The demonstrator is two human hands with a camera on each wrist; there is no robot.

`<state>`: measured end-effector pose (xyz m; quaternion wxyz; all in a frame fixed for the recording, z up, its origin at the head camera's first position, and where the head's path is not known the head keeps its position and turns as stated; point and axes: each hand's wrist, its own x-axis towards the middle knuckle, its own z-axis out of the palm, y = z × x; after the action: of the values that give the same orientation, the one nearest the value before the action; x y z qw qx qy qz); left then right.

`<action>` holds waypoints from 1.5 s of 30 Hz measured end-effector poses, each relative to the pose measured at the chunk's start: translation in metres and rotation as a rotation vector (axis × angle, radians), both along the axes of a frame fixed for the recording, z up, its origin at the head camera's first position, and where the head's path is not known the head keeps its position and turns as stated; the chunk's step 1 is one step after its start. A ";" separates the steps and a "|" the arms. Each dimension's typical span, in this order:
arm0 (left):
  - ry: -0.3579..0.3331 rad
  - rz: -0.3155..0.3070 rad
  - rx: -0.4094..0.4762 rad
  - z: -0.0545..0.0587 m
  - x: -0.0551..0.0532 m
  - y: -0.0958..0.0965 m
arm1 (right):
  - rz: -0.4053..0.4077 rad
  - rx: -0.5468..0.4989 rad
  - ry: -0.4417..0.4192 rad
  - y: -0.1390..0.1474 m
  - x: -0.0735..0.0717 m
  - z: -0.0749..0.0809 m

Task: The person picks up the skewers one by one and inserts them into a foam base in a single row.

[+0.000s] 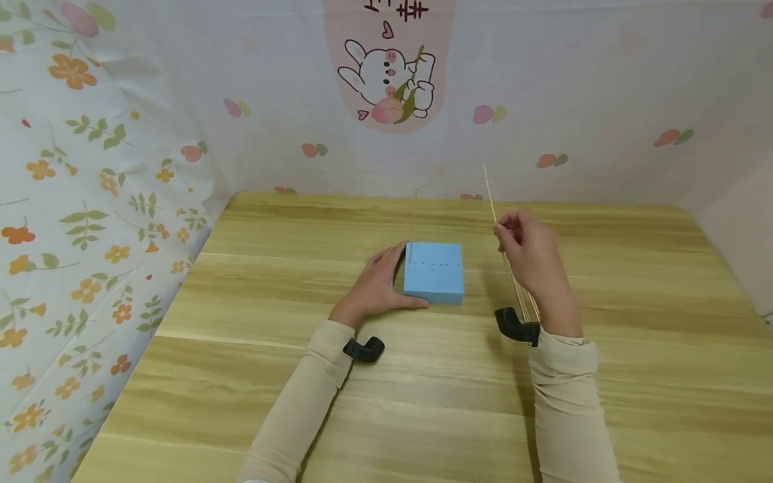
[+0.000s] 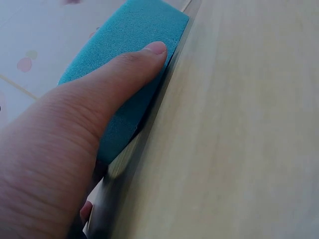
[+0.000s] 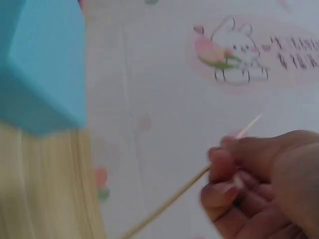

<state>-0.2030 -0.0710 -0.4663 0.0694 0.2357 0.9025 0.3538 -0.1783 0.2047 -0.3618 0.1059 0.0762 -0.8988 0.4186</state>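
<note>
A light blue foam block (image 1: pixel 433 268) with small holes in its top sits on the table. My left hand (image 1: pixel 380 285) grips it from the left, and in the left wrist view the thumb (image 2: pixel 134 72) lies along the block's near side. One thin wooden skewer (image 1: pixel 411 251) stands upright near the block's back left corner. To the right of the block, my right hand (image 1: pixel 528 255) pinches another wooden skewer (image 3: pixel 169 201) between thumb and fingers, its tip pointing up and away. Several more skewers (image 1: pixel 524 302) show below that hand by the wrist, partly hidden by the arm.
The wood-grain table (image 1: pixel 272 268) ends at a back edge against a white cloth (image 1: pixel 574 87) printed with a rabbit and tulips. A floral cloth (image 1: pixel 90 201) hangs at the left. A black wrist mount (image 1: pixel 364 349) sits at the left cuff and another black mount (image 1: pixel 516 327) at the right.
</note>
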 end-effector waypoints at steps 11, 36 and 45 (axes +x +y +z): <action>0.021 -0.020 0.038 -0.001 -0.002 0.001 | 0.194 -0.133 0.290 -0.073 -0.013 0.001; 0.016 -0.002 -0.015 0.000 -0.001 0.000 | 0.242 -0.034 0.196 -0.084 -0.014 -0.015; 0.009 -0.005 -0.005 0.002 0.001 0.001 | 0.257 -0.019 0.230 -0.084 -0.015 -0.019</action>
<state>-0.2019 -0.0704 -0.4644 0.0667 0.2392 0.9031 0.3503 -0.1932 0.1209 -0.3809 0.1545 0.2370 -0.8595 0.4256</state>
